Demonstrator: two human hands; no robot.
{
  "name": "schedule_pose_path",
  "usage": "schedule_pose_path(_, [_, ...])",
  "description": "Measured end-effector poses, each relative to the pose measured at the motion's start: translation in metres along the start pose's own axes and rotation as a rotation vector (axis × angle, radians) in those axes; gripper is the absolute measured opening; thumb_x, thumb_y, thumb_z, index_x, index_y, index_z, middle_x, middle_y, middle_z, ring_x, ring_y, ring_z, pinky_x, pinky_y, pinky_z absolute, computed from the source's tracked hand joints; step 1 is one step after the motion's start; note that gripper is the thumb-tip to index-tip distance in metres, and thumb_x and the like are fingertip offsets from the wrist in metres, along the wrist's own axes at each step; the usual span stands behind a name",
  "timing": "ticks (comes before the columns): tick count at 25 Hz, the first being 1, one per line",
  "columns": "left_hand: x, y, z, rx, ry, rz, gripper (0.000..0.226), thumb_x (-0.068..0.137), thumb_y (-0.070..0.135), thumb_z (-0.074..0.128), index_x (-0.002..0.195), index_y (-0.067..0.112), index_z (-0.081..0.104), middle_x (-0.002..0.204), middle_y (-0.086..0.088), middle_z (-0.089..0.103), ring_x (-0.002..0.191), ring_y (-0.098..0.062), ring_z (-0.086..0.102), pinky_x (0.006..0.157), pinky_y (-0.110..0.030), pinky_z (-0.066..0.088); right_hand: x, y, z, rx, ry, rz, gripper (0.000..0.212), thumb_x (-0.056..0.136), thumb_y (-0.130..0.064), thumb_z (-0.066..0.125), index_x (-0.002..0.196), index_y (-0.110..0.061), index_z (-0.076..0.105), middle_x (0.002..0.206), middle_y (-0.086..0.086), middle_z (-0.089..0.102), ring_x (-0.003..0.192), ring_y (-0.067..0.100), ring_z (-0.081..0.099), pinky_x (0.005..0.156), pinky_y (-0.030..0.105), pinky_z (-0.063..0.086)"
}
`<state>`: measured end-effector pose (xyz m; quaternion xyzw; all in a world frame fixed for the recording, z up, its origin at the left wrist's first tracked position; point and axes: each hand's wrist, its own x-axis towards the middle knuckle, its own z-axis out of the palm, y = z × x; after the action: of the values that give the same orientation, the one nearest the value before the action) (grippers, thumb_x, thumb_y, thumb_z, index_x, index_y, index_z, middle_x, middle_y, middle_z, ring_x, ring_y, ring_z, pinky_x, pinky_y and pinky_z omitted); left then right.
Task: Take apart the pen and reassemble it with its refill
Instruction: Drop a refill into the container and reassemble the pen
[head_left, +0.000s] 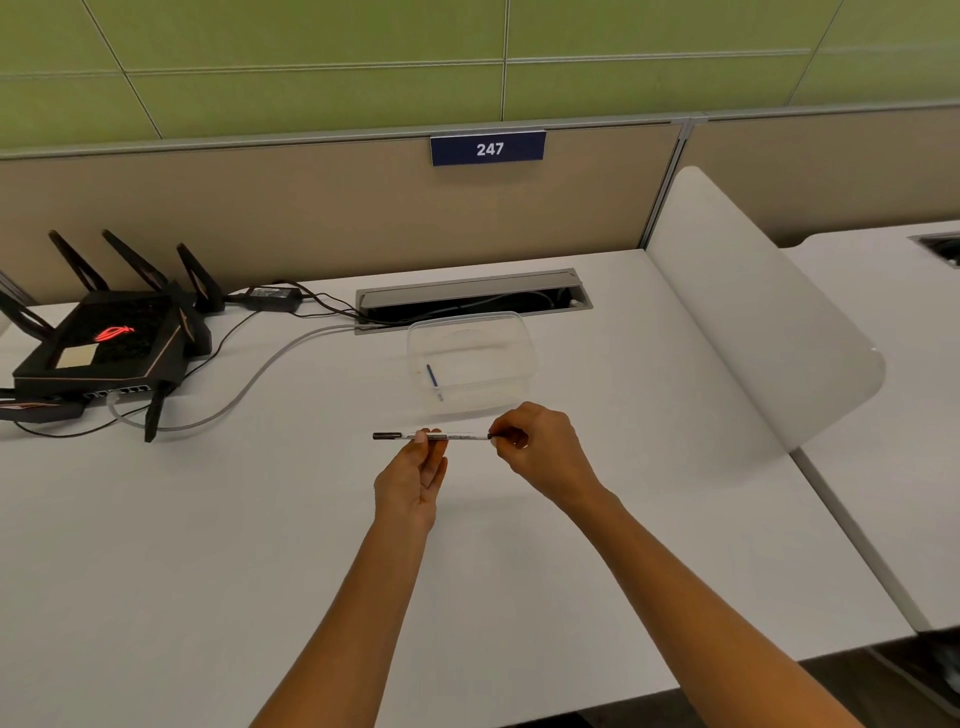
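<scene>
A thin white pen (460, 436) with a dark cap at its left end is held level above the white desk (208, 519). My left hand (415, 478) pinches the barrel near the cap, palm up. My right hand (540, 447) pinches the pen's right end with thumb and fingertips. Behind the hands stands a clear plastic container (470, 364) with a blue refill (432, 375) lying inside it.
A black router (104, 343) with antennas sits at the left, with cables (249, 374) running to an open cable tray (472, 299) at the back. A white curved divider (753, 322) rises on the right. A beige partition carries a sign reading 247.
</scene>
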<state>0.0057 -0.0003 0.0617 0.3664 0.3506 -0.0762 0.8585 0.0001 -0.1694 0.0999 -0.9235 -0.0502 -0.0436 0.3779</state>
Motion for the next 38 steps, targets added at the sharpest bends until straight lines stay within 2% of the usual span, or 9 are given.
schedule_pose_path(4, [-0.004,-0.003,0.005,-0.015,0.0,0.002,0.011,0.09,0.014,0.064,0.099,0.008,0.066,0.087,-0.004,0.074,0.081,-0.014,0.072,0.083,-0.032,0.051,-0.001,-0.001,0.001,0.043,0.034,-0.015,0.012,0.083,-0.01,0.068,0.093,-0.012,0.075,0.091,0.006,0.072,0.078,0.018,0.066,0.079,0.037,0.056])
schedule_pose_path(9, [-0.007,0.0,0.007,-0.029,-0.038,0.012,0.007,0.09,0.014,0.064,0.095,0.009,0.067,0.079,-0.002,0.077,0.084,-0.015,0.072,0.082,-0.031,0.051,-0.005,0.003,-0.001,0.269,0.114,0.095,0.016,0.08,-0.011,0.073,0.096,-0.014,0.074,0.084,-0.008,0.07,0.074,-0.002,0.065,0.069,0.01,0.052])
schedule_pose_path(12, [-0.009,-0.001,0.007,-0.033,-0.051,0.019,0.007,0.091,0.014,0.063,0.095,0.01,0.067,0.078,0.0,0.077,0.085,-0.014,0.072,0.08,-0.03,0.05,-0.009,0.006,-0.001,0.352,0.127,0.14,0.013,0.082,-0.012,0.072,0.094,-0.014,0.074,0.079,-0.015,0.068,0.074,-0.009,0.063,0.067,0.006,0.049])
schedule_pose_path(18, [-0.014,-0.002,0.007,-0.043,-0.054,0.026,0.009,0.091,0.014,0.063,0.097,0.009,0.067,0.082,-0.001,0.077,0.089,-0.015,0.071,0.087,-0.033,0.049,-0.014,0.008,-0.002,0.404,0.126,0.14,0.012,0.084,-0.008,0.068,0.09,-0.016,0.074,0.077,-0.016,0.069,0.071,-0.003,0.065,0.066,0.01,0.052])
schedule_pose_path(24, [-0.022,-0.005,0.009,-0.013,-0.031,0.078,0.021,0.092,0.015,0.061,0.11,0.006,0.065,0.096,-0.004,0.073,0.092,-0.015,0.07,0.085,-0.031,0.049,-0.014,0.01,0.001,0.415,0.093,0.16,0.014,0.089,-0.014,0.063,0.082,-0.023,0.071,0.072,-0.012,0.068,0.066,0.002,0.066,0.06,0.013,0.054])
schedule_pose_path(28, [-0.027,-0.006,0.01,0.023,-0.013,0.121,0.024,0.094,0.015,0.059,0.114,0.004,0.064,0.103,-0.007,0.071,0.099,-0.019,0.068,0.089,-0.032,0.048,-0.014,0.012,0.012,0.366,0.037,0.241,0.03,0.099,-0.03,0.047,0.079,-0.017,0.066,0.069,-0.008,0.066,0.063,0.007,0.063,0.064,0.028,0.057])
schedule_pose_path(31, [-0.03,-0.007,0.011,0.034,0.002,0.145,0.023,0.094,0.014,0.059,0.114,0.005,0.064,0.099,-0.005,0.071,0.099,-0.019,0.068,0.087,-0.03,0.048,-0.014,0.013,0.013,0.443,0.088,0.27,0.028,0.098,-0.034,0.05,0.078,-0.023,0.066,0.071,-0.006,0.069,0.063,0.007,0.064,0.058,0.02,0.056])
schedule_pose_path(34, [-0.032,-0.008,0.01,0.023,0.02,0.147,0.022,0.094,0.014,0.059,0.114,0.005,0.064,0.098,-0.004,0.071,0.095,-0.017,0.068,0.085,-0.03,0.047,-0.015,0.013,0.011,0.478,0.094,0.211,0.01,0.091,-0.021,0.062,0.084,-0.025,0.068,0.075,-0.006,0.069,0.068,0.006,0.066,0.057,0.016,0.055])
schedule_pose_path(38, [-0.033,-0.009,0.013,0.041,0.02,0.146,0.021,0.094,0.015,0.058,0.112,0.006,0.065,0.1,-0.005,0.071,0.096,-0.017,0.068,0.086,-0.03,0.048,-0.013,0.014,0.012,0.445,0.059,0.262,0.019,0.095,-0.019,0.056,0.08,-0.018,0.068,0.066,-0.004,0.065,0.056,0.005,0.06,0.051,0.012,0.051])
